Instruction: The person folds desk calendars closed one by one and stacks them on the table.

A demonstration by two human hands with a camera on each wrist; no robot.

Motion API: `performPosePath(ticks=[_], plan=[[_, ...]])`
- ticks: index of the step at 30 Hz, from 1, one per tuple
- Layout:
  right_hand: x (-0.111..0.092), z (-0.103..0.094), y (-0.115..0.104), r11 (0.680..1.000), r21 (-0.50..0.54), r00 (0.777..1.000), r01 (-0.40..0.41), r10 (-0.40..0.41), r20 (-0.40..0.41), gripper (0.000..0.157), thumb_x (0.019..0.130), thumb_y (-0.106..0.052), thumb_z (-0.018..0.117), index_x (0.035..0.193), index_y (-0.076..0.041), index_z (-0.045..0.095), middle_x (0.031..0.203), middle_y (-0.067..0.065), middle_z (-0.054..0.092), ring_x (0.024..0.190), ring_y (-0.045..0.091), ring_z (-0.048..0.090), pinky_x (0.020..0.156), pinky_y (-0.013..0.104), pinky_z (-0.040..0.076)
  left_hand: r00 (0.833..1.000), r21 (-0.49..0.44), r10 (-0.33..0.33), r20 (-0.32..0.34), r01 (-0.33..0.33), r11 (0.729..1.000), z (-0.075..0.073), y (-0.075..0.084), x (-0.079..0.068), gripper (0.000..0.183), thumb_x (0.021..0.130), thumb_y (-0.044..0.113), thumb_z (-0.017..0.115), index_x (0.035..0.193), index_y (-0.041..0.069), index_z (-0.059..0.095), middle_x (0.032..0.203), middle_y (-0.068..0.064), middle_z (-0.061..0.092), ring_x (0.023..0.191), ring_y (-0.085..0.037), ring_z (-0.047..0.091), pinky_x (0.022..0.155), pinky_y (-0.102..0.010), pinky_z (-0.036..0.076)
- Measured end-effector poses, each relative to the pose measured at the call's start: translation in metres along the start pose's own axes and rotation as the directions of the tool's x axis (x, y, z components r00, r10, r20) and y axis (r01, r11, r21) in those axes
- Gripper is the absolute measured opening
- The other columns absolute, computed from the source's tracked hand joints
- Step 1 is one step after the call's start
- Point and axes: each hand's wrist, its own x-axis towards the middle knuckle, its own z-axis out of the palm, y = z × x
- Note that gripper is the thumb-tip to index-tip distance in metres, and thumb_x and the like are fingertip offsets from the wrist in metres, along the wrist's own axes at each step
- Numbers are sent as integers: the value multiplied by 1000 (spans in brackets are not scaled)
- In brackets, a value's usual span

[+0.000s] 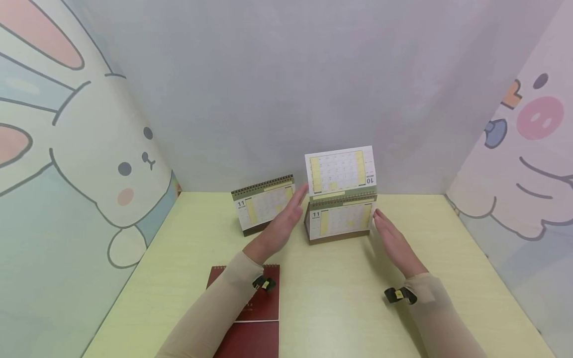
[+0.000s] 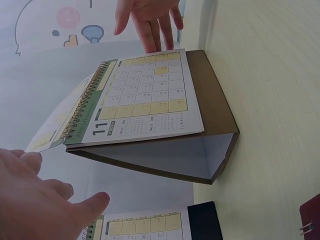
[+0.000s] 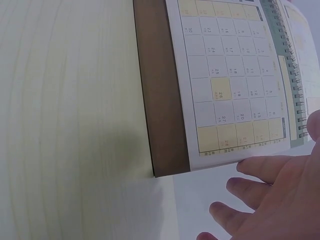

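Observation:
A spiral-bound desk calendar (image 1: 342, 221) stands tented on the table, its month 11 page facing forward. Its month 10 page (image 1: 341, 171) is tipped up behind the rings, upside down. On the calendar's left side is my left hand (image 1: 283, 226), fingers extended, and in the left wrist view the left hand (image 2: 45, 200) has nothing in its grasp. My right hand (image 1: 396, 243) is at the opposite side, and in the right wrist view a fingertip of the right hand (image 3: 280, 190) meets the page's edge. A second desk calendar (image 1: 266, 204), also at month 11, stands behind my left hand.
Two dark red covers lie near the front left: a spiral-bound one (image 1: 273, 303), partly under my left sleeve, and another (image 1: 252, 340) below it. A grey wall (image 1: 250, 99) closes off the table's back, with cartoon-printed panels (image 1: 103, 174) at both sides.

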Motion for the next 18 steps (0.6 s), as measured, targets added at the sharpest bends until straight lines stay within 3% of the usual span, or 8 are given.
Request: performPosePath(ticks=[18], plan=[[0,0,0,1000,-3,1000,7,-7,2,83,129,-57,16,187,2,16,199,25,2,186,55,1,149,77,5,1000,14,13,10,-13,1000,5,-2,-4,84,124,71,24,192,30,-3,201,10,-1,190,-21,-4,153,-66,6]])
